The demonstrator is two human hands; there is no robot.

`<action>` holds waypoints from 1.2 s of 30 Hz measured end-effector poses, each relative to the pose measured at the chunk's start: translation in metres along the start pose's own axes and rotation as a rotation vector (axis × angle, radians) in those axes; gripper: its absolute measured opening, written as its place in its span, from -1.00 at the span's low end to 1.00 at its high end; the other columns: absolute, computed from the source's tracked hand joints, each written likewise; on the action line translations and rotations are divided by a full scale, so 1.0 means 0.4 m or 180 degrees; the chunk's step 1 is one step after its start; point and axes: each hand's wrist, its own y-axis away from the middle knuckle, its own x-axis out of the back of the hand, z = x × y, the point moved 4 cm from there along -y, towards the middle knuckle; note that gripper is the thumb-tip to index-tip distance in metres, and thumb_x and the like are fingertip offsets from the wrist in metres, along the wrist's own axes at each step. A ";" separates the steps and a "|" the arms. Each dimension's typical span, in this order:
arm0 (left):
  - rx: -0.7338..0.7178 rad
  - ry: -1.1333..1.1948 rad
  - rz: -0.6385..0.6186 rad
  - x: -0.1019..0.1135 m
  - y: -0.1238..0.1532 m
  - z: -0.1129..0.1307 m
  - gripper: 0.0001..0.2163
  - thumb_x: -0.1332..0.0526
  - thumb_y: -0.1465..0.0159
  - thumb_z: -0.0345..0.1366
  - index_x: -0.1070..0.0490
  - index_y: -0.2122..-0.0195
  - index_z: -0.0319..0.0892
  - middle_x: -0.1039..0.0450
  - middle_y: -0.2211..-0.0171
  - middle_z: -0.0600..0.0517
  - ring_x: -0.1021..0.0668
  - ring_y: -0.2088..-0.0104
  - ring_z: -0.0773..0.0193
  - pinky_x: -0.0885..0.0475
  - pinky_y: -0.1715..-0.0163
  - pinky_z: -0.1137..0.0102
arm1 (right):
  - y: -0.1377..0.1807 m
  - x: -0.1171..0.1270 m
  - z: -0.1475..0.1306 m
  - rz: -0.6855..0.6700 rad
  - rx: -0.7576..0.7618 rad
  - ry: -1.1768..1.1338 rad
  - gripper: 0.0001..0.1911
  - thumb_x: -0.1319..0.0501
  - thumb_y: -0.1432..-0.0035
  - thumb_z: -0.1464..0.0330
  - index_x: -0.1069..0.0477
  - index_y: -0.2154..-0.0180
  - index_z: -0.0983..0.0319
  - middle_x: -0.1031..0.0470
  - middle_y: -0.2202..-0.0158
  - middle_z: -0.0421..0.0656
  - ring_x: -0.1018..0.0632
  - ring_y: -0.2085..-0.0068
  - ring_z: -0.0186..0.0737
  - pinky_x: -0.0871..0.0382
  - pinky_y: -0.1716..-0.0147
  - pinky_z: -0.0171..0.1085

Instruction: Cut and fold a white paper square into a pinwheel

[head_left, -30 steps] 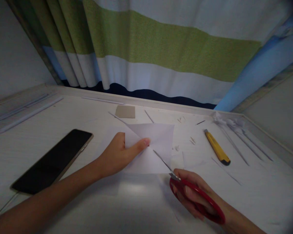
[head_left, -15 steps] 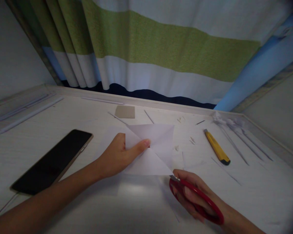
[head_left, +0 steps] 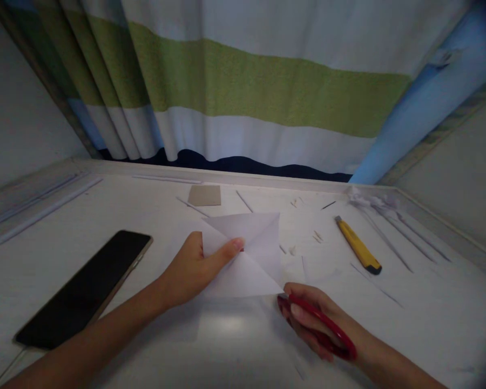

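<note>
A square white sheet of paper (head_left: 263,243) with diagonal creases is held above the table by my left hand (head_left: 198,265). The thumb presses on its middle, and the other fingers are hidden beneath. My right hand (head_left: 316,313) grips a pair of red-handled scissors (head_left: 328,324) at the paper's near right corner. Most of the blades are out of sight, so I cannot tell how far they are into the paper.
A black phone (head_left: 85,286) with a cable lies on the left. To the right are a yellow utility knife (head_left: 358,246) and several thin paper sticks (head_left: 405,232). A grey card square (head_left: 204,195) and paper rolls (head_left: 48,210) lie farther back, before a striped curtain (head_left: 267,81).
The view has shifted slightly. The scissors' handles have drawn closer together, and the right fingers have come up against the paper's corner. My left hand keeps its hold on the sheet.
</note>
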 end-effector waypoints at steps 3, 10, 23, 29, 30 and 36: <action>0.0086 -0.0151 0.0030 -0.001 -0.006 -0.018 -0.70 -0.24 0.05 -0.09 -0.40 0.43 -0.24 -0.48 0.52 -0.06 -0.50 0.53 0.15 -0.36 0.63 0.42 | -0.012 0.012 -0.006 0.0251 0.0005 -0.0119 -0.66 -0.11 -0.04 0.11 -0.16 0.47 0.27 -0.12 0.81 -0.44 -0.08 0.84 -0.60 0.17 0.88 -0.55; 0.0222 -0.0327 -0.0016 -0.008 -0.025 -0.040 -0.66 -0.23 0.04 -0.06 -0.35 0.42 -0.28 -0.47 0.53 -0.05 -0.50 0.53 0.17 -0.36 0.60 0.40 | -0.018 0.021 -0.027 0.0441 0.0281 -0.0386 -0.66 -0.08 -0.07 0.13 -0.17 0.50 0.28 -0.14 0.79 -0.41 -0.09 0.83 -0.59 0.17 0.85 -0.52; 0.0056 -0.0254 0.0101 -0.013 -0.021 -0.011 -0.76 -0.26 0.05 -0.14 -0.38 0.50 -0.23 -0.46 0.60 0.02 -0.48 0.57 0.19 -0.34 0.62 0.44 | -0.019 0.034 -0.045 0.0524 0.0545 -0.0599 -0.58 -0.05 -0.04 0.04 -0.22 0.49 0.30 -0.17 0.79 -0.37 -0.13 0.84 -0.57 0.09 0.87 -0.54; 0.0109 -0.0189 0.0188 -0.012 -0.025 -0.012 -0.79 -0.27 0.07 -0.17 -0.37 0.52 -0.21 -0.46 0.61 0.04 -0.48 0.58 0.21 -0.34 0.62 0.45 | -0.017 0.024 -0.042 0.0292 0.0571 -0.0572 -0.56 -0.02 -0.03 0.01 -0.18 0.49 0.29 -0.15 0.75 -0.36 -0.13 0.80 -0.55 0.05 0.83 -0.50; 0.0096 -0.0209 0.0197 -0.012 -0.026 -0.013 -0.78 -0.27 0.07 -0.16 -0.37 0.52 -0.21 -0.46 0.61 0.04 -0.48 0.58 0.20 -0.34 0.63 0.45 | -0.016 0.022 -0.041 0.0245 0.0607 -0.0575 -0.56 -0.02 -0.03 0.00 -0.17 0.49 0.28 -0.15 0.72 -0.35 -0.14 0.77 -0.54 0.03 0.80 -0.49; -0.0029 -0.0426 0.0244 -0.001 -0.032 -0.001 -0.75 -0.26 0.07 -0.12 -0.40 0.51 -0.23 -0.48 0.59 0.01 -0.49 0.57 0.19 -0.35 0.62 0.44 | -0.009 0.022 -0.031 -0.0079 0.0937 -0.0486 -0.62 -0.03 -0.06 0.05 -0.14 0.38 0.26 -0.13 0.56 -0.29 -0.17 0.59 -0.46 -0.04 0.60 -0.41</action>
